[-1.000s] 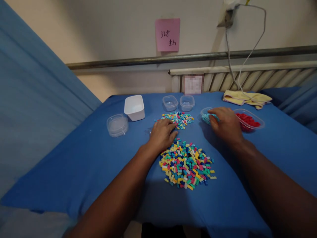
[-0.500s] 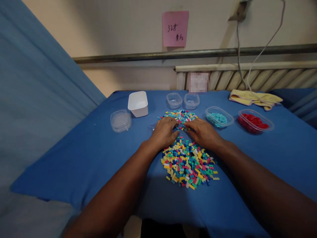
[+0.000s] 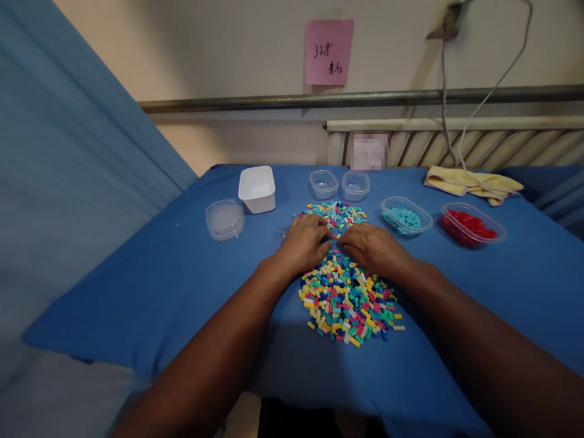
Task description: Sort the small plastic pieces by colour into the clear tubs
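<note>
My left hand (image 3: 305, 243) rests palm down at the near left edge of the far pile of small toy bricks (image 3: 340, 213). Its fingers curve over the bricks, and the thumb stands apart from them. Opposite it, my right hand (image 3: 371, 246) has its fingers pressed together at the pile's near right edge; anything between the fingertips is too small to make out. A few bricks lie in the gap between both hands. Closer to me spreads a larger pile of mixed bricks (image 3: 349, 304) in yellow, pink, green, blue and white, partly beneath my wrists.
Behind the piles stand a white tub (image 3: 258, 190) and two clear containers (image 3: 323, 185). Stacked clear lids (image 3: 225, 220) lie left. To the right are a tub of turquoise bricks (image 3: 401, 219), a tub of red bricks (image 3: 469, 225) and a yellow cloth (image 3: 469, 181).
The view has shifted slightly. My right fingertips have drawn a little closer together, while my left hand stays nearly in place by the far pile.
</note>
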### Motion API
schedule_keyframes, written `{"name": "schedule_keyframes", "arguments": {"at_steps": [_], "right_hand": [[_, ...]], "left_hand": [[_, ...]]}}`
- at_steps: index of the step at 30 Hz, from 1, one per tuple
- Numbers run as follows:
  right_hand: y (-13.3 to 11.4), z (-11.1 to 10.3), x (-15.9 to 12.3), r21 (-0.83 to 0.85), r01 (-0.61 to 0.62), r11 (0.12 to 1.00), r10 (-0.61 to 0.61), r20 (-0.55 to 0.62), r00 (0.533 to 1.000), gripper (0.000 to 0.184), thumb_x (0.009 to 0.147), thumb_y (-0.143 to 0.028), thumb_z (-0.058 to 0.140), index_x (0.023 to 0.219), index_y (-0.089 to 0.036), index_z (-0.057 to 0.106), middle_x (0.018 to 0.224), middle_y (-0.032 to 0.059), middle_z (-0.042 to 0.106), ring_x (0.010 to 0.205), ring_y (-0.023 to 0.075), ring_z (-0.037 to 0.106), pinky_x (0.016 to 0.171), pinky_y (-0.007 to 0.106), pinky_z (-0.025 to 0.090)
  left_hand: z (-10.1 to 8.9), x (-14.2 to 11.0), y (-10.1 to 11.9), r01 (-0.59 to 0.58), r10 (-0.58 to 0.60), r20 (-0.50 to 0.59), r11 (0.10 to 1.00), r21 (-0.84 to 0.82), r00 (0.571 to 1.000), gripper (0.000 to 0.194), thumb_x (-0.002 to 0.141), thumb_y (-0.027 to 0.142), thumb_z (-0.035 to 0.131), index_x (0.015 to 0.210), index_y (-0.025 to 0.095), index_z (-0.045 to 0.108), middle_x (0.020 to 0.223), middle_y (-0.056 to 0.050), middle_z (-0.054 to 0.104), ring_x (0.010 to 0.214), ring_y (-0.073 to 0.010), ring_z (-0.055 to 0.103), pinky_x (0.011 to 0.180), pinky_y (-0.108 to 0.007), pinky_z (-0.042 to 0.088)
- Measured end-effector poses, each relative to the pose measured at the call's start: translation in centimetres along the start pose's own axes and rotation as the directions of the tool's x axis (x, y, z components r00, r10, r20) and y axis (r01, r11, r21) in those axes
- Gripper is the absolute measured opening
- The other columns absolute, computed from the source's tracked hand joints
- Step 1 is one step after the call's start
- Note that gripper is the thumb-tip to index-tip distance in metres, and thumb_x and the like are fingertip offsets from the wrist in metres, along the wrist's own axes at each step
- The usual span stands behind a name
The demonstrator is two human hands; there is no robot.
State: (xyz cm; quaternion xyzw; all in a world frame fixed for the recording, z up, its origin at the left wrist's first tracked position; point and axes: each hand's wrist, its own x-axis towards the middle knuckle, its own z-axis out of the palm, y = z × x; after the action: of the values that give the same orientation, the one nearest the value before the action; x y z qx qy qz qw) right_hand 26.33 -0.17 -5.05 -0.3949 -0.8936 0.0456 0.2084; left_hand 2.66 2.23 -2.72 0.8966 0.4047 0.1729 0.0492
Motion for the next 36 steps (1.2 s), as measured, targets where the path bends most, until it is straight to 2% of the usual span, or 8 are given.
{"name": "schedule_keyframes", "arguments": {"at_steps": [7, 12, 17, 23, 25, 30, 33, 36], "right_hand": [[-0.6, 0.0, 0.6, -0.055, -0.085, 0.995, 0.087, 0.041, 0.995, 0.026, 0.102, -0.014, 0.056, 0.111, -0.02, 0.08, 0.111, 0.0115, 0.079, 0.106, 0.0265, 0.071, 0.094, 0.036, 0.053], [-0.7, -0.1, 0.7, -0.082, -0.16, 0.984, 0.162, 0.028, 0.986, 0.026, 0.104, -0.018, 0.056, 0.117, -0.017, 0.079, 0.11, 0.0117, 0.08, 0.105, 0.0272, 0.071, 0.093, 0.035, 0.052], [-0.5, 0.0, 0.8, -0.064, -0.153, 0.986, 0.156, 0.035, 0.987, 0.029, 0.103, -0.018, 0.056, 0.122, -0.02, 0.078, 0.111, 0.0117, 0.079, 0.106, 0.027, 0.071, 0.094, 0.036, 0.051], [-0.8, 0.3, 1.0, -0.098, -0.2, 0.975, 0.203, 0.015, 0.979, 0.027, 0.104, -0.019, 0.053, 0.114, -0.016, 0.078, 0.107, 0.0146, 0.078, 0.105, 0.0281, 0.07, 0.093, 0.036, 0.05], [-0.8, 0.3, 0.8, -0.092, -0.187, 0.978, 0.19, 0.024, 0.982, 0.024, 0.103, -0.02, 0.055, 0.11, -0.016, 0.077, 0.105, 0.0139, 0.078, 0.103, 0.028, 0.07, 0.092, 0.036, 0.05], [-0.4, 0.2, 0.5, -0.039, -0.189, 0.981, 0.19, 0.007, 0.982, 0.024, 0.101, -0.022, 0.057, 0.117, -0.017, 0.075, 0.111, 0.0128, 0.079, 0.103, 0.028, 0.071, 0.091, 0.036, 0.051], [-0.4, 0.1, 0.5, -0.039, -0.172, 0.984, 0.174, 0.038, 0.984, 0.023, 0.101, -0.02, 0.056, 0.111, -0.018, 0.077, 0.108, 0.0122, 0.079, 0.102, 0.0274, 0.07, 0.09, 0.035, 0.05], [-0.6, 0.1, 0.5, -0.009, -0.22, 0.975, 0.22, 0.011, 0.975, 0.015, 0.098, -0.02, 0.06, 0.106, -0.018, 0.073, 0.102, 0.0107, 0.077, 0.096, 0.0257, 0.069, 0.084, 0.033, 0.048]], "left_hand": [[-1.1, 0.1, 0.9, -0.077, 0.065, 0.097, 0.989, 0.123, 0.993, 0.02, 0.1, 0.028, 0.06, 0.103, 0.02, 0.078, 0.103, -0.011, 0.072, 0.104, -0.0311, 0.061, 0.092, -0.046, 0.043], [-1.0, 0.3, 1.0, -0.069, 0.057, 0.109, 0.991, 0.11, 0.992, 0.019, 0.099, 0.026, 0.059, 0.103, 0.019, 0.076, 0.105, -0.012, 0.074, 0.103, -0.0312, 0.063, 0.092, -0.045, 0.044], [-0.8, 0.3, 0.8, -0.078, 0.071, 0.108, 0.995, 0.064, 0.992, 0.021, 0.098, 0.024, 0.058, 0.108, 0.02, 0.077, 0.107, -0.012, 0.074, 0.106, -0.031, 0.064, 0.099, -0.045, 0.046], [-1.1, 0.2, 1.0, -0.111, 0.096, 0.141, 0.988, 0.109, 0.985, 0.028, 0.1, 0.025, 0.053, 0.113, 0.018, 0.077, 0.106, -0.014, 0.072, 0.104, -0.0325, 0.064, 0.096, -0.046, 0.047], [-1.3, 0.2, 1.1, -0.089, 0.075, 0.129, 0.99, 0.108, 0.989, 0.027, 0.099, 0.024, 0.054, 0.111, 0.016, 0.077, 0.107, -0.015, 0.071, 0.104, -0.033, 0.064, 0.096, -0.047, 0.048], [-1.2, 0.1, 1.2, -0.012, 0.01, 0.038, 0.999, 0.039, 0.999, 0.024, 0.094, 0.02, 0.056, 0.109, 0.016, 0.074, 0.11, -0.014, 0.072, 0.103, -0.0317, 0.064, 0.093, -0.045, 0.049], [-1.0, 0.0, 1.1, -0.002, 0.001, -0.024, 0.999, -0.055, 1.0, 0.021, 0.094, 0.021, 0.057, 0.109, 0.017, 0.072, 0.108, -0.012, 0.071, 0.101, -0.0291, 0.064, 0.089, -0.042, 0.049], [-0.5, 0.0, 0.9, 0.014, -0.033, -0.084, 0.977, -0.214, 0.996, 0.017, 0.097, 0.025, 0.059, 0.106, 0.019, 0.071, 0.103, -0.008, 0.07, 0.097, -0.0251, 0.064, 0.084, -0.037, 0.048]]}}
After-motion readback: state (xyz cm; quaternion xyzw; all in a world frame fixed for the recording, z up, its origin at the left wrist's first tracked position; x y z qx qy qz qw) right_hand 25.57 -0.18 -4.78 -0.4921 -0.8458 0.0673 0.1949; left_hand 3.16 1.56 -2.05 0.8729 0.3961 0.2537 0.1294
